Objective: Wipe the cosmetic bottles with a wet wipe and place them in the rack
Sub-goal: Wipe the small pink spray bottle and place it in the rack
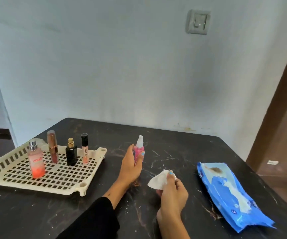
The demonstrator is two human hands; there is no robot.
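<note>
My left hand grips a small pink spray bottle with a white cap, standing upright on the dark table right of the rack. My right hand pinches a crumpled white wet wipe a little in front of that bottle, apart from it. The cream slotted rack lies at the left. Upright in it stand a pink-orange perfume bottle, a rose-gold tube, a black bottle with a gold top and a lip gloss tube.
A blue wet-wipe pack lies at the right of the black marbled table, with a wipe sticking out of its opening. A pale wall rises behind the table and a brown door frame stands at the right.
</note>
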